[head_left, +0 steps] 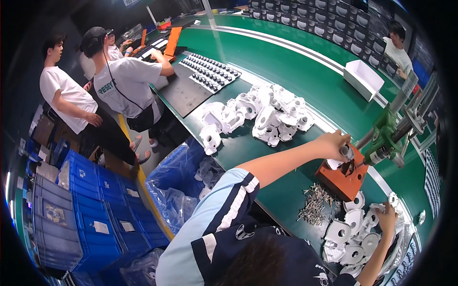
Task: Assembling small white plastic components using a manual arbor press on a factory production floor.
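Note:
My left hand (335, 144) is closed round a white plastic part (332, 163) with a greyish tube end, at the top of an orange fixture block (342, 177). The underside of that part is hidden in the block. My right hand (387, 218) reaches over a heap of white plastic parts (353, 221) at the lower right, fingers apart and touching or just above them. Between block and heap lies a pile of small metal pins or screws (318, 204). Close beside the block stands a green bench press (384, 138).
More white parts (267, 112) are heaped farther along the green table. Beyond them is a black board with rows of small dark pieces (210, 72). A white box (363, 79) stands across. Blue crates (90, 209) and a lined blue bin (171, 174) are at left. Several people are nearby.

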Motion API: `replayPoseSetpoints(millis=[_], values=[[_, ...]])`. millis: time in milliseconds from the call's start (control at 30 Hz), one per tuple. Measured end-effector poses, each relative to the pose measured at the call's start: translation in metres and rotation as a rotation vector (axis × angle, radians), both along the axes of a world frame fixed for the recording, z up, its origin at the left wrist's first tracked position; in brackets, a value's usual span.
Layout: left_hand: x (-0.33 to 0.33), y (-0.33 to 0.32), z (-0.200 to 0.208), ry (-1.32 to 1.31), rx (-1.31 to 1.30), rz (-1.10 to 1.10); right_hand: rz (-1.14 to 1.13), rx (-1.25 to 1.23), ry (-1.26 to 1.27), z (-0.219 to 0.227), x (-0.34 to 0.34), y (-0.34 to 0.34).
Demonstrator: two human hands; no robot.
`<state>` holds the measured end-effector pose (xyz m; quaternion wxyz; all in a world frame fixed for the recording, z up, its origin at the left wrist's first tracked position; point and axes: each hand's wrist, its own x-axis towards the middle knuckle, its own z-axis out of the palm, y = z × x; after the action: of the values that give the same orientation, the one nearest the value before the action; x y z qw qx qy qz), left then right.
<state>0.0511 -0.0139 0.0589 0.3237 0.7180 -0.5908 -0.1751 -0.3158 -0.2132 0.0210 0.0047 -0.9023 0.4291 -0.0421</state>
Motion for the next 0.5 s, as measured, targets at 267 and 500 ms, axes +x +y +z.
replayPoseSetpoints(millis=[267,500], values=[[-0.001,-0.001,-0.003,-0.011,-0.032,0.013,-0.117,0.181,-0.257,0.008,-0.002,-0.003],[0.000,-0.002,-0.007,-0.006,-0.031,0.013,-0.078,0.089,-0.075,0.011,-0.003,0.014]])
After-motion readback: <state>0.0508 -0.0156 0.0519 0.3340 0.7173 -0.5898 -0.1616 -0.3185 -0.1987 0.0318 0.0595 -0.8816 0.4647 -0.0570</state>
